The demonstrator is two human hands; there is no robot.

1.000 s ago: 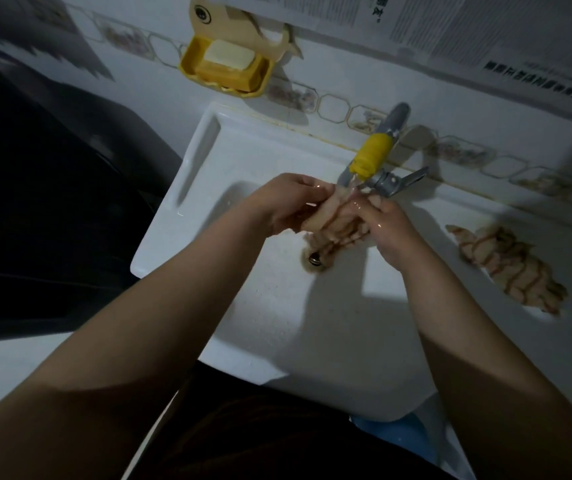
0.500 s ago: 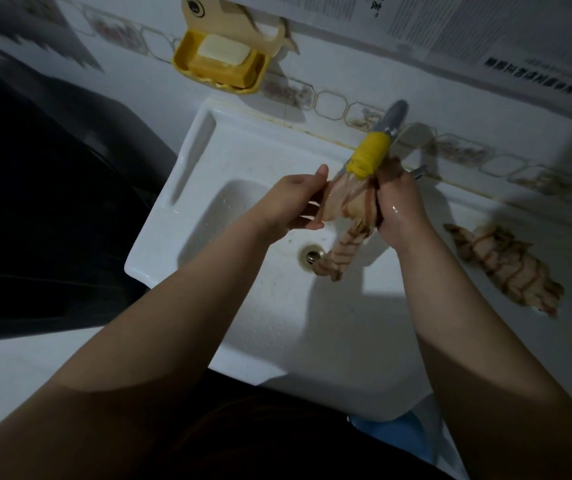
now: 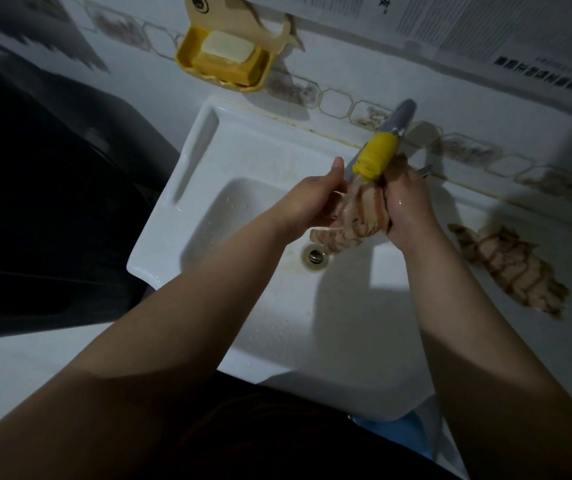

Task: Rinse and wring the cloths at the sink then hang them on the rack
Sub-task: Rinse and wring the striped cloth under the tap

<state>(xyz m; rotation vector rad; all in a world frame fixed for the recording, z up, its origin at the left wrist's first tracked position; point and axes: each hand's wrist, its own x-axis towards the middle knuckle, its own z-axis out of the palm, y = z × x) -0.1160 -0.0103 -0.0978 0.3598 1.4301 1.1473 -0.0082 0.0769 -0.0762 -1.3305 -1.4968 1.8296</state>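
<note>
dimly lit; both hands (image 3: 357, 206) grip striped cloth (image 3: 364, 220) over white sink (image 3: 243, 161), tiled wall (image 3: 485, 109) behind.

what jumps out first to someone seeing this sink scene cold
Both hands meet over the white sink: the left hand and right hand grip a striped cloth under the yellow-tipped tap. A second striped cloth lies on the right ledge, and a yellow soap dish hangs on the wall above.

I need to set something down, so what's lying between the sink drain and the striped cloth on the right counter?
In the head view, only bare white basin and rim of the sink lie between the drain and the cloth on the counter; the right hand hovers above.
</note>
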